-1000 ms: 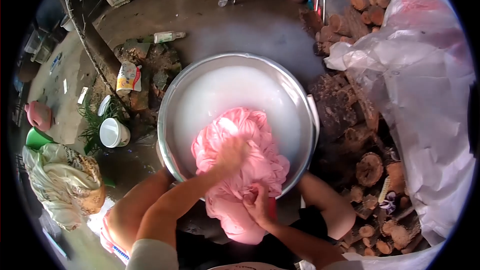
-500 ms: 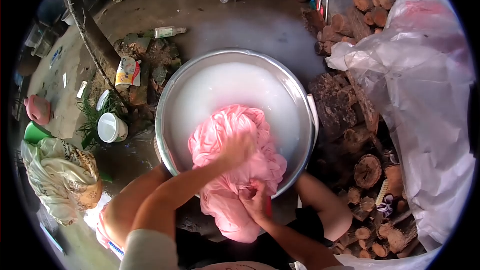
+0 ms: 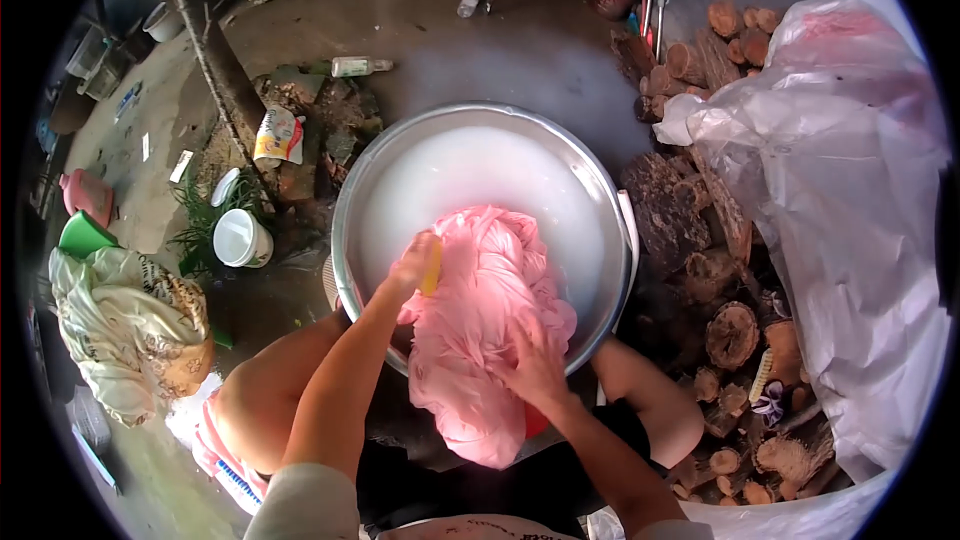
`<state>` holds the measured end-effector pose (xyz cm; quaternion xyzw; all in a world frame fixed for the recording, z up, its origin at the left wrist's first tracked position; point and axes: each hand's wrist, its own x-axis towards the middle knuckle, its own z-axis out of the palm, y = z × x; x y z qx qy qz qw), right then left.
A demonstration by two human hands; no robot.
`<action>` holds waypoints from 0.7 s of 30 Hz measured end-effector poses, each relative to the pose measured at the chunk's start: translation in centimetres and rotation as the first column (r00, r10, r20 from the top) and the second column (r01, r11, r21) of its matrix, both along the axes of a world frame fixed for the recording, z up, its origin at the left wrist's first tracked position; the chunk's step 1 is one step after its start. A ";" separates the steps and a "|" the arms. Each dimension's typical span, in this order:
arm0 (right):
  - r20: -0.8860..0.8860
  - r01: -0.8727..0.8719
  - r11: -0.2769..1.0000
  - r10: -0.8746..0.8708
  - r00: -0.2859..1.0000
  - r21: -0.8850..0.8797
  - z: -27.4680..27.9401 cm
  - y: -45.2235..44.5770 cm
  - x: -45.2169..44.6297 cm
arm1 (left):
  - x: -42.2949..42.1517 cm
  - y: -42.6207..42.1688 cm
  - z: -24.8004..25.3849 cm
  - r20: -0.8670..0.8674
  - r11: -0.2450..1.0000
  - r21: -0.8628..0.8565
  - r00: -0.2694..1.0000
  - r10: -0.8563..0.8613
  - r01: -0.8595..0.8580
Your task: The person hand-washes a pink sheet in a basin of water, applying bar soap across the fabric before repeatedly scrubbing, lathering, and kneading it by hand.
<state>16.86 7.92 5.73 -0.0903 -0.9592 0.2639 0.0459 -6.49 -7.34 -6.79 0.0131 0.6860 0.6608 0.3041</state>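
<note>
A large bunch of wet pink cloth (image 3: 480, 280) hangs over the near rim of a wide metal basin (image 3: 350, 165) and dips into cloudy, whitish water. At the cloth's left side, my left hand (image 3: 410, 268) is closed around a yellow bar (image 3: 432, 268) that looks like laundry soap; most of it is hidden by the fingers. My right hand (image 3: 535, 365) rests on the lower right of the cloth, fingers stretched out over the folds. Beneath the cloth, by my right wrist, a bit of something red (image 3: 535, 422) shows.
Stacked firewood (image 3: 735, 335) and a plastic sheet (image 3: 840, 190) lie to the right. On the left are a white bucket (image 3: 242, 240), a stuffed bag (image 3: 120, 330), a pink jug (image 3: 87, 196) and a thin tree trunk (image 3: 215, 70). A bottle (image 3: 360, 66) lies beyond the basin.
My left hand has moved from the middle of the cloth to its left side, and the yellow bar now shows. My right hand has loosened its bunched grip and moved slightly up. The view has shifted a little.
</note>
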 end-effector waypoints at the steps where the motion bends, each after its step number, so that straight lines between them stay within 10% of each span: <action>1: 0.060 -0.019 0.993 0.013 0.998 0.113 0.9 0.4 -0.5 | 1.0 -2.3 1.5 0.194 0.969 0.206 0.976 0.098 -0.138; 6: 0.275 -0.039 0.999 0.037 0.961 0.002 -0.4 1.7 -3.7 | 8.1 -6.8 2.8 0.425 0.699 0.617 0.901 0.090 -0.361; 7: 0.029 0.026 0.999 -0.025 0.999 -0.032 -2.6 1.9 -3.7 | 9.3 -6.8 3.2 0.436 0.730 0.594 0.898 0.059 -0.336; 10: 0.254 0.287 0.699 -0.154 0.955 -0.655 4.4 1.4 -7.6 | 10.7 -6.1 6.1 0.469 0.735 0.585 0.882 0.039 -0.343; 17: -0.288 -0.275 0.234 -0.021 0.957 -0.932 14.6 -2.1 -16.5 | 8.1 -5.8 14.9 0.356 0.620 0.737 0.935 -0.015 -0.270; 21: 0.038 -0.045 0.929 0.063 0.997 -0.366 3.9 1.2 -16.9 | 7.4 -5.7 12.4 0.425 0.814 0.496 0.902 0.077 -0.303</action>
